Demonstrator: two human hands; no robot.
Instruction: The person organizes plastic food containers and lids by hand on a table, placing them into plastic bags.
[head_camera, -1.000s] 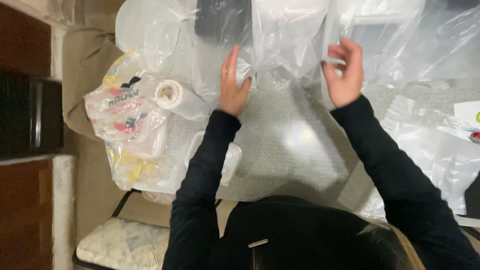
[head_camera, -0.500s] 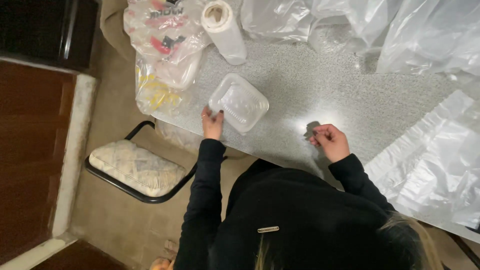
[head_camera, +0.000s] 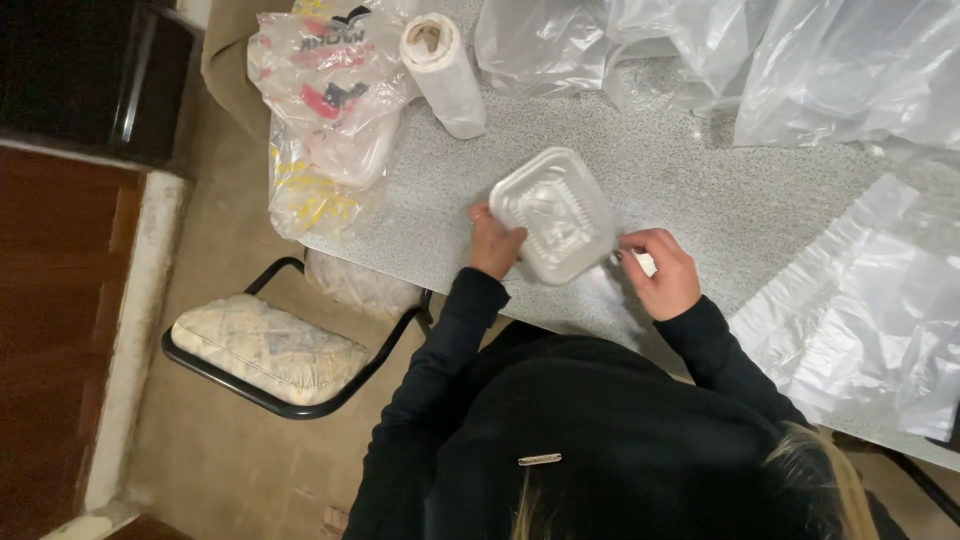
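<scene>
A clear square plastic food container (head_camera: 553, 213) is tilted up off the grey speckled table (head_camera: 690, 190), near its front edge. My left hand (head_camera: 493, 243) grips the container's left lower corner. My right hand (head_camera: 661, 272) holds its right lower edge, fingers curled, with a small white piece pinched in them. Both arms are in black sleeves.
A paper towel roll (head_camera: 443, 72) lies at the table's back left beside printed plastic bags (head_camera: 330, 110) hanging over the left edge. Crumpled clear plastic bags (head_camera: 760, 60) fill the back, and a flat one (head_camera: 865, 320) lies at the right. A cushioned chair (head_camera: 265, 345) stands left of me.
Both hands came down from the clear bags at the back to the table's front. The left hand took the container and raised it; the right hand has now joined on its other edge.
</scene>
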